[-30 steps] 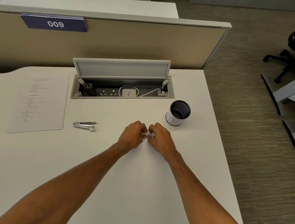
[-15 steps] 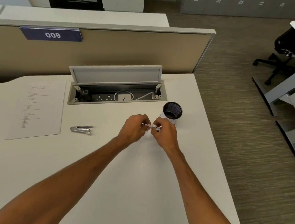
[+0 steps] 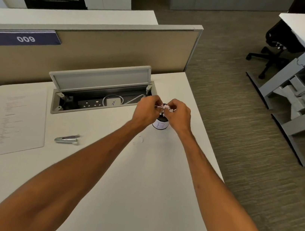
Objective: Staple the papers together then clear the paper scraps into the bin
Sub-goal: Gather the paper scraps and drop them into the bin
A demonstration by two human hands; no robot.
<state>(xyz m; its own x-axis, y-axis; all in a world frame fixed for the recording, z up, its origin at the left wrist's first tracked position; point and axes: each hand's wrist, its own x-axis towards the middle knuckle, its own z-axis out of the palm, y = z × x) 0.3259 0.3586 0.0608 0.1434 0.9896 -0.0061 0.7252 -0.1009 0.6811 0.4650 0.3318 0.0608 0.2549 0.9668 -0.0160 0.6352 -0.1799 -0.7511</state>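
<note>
Both hands raised together above the bin (image 3: pixel 160 125), at about 1 o'clock from desk centre. Left hand (image 3: pixel 146 110) curled, fingertips pinching one end of the scraps (image 3: pixel 165 108). Right hand (image 3: pixel 179 117) curled likewise, pinching the other end. Scraps bunched white and crumpled between the two hands, directly over the bin's mouth, not yet inside. Bin small, dark, round, with a white label marked by a handwritten letter; mostly hidden behind the hands, only its lower front showing. Standing on the desk (image 3: pixel 137 191) near the right edge.

Papers (image 3: pixel 12 121) lying flat at 9 o'clock, well apart from the hands, printed text too small to read; whether stapled cannot be told. Stapler (image 3: pixel 66 139) at about 10 o'clock, just right of the papers, lying on its side, silver, untouched. One or two faint small white bits (image 3: pixel 138 140) on the desk just short of the bin, between the forearms; too blurred to tell what.

Cable tray (image 3: pixel 99 96) at 12 o'clock, lid tipped up, sockets and a white adapter with coiled cord inside. Partition (image 3: pixel 98 49) behind it, carrying a blue plate (image 3: pixel 24 39) numbered 009. Office chair (image 3: pixel 274 52) at 2 o'clock on the carpet, beside another desk.
</note>
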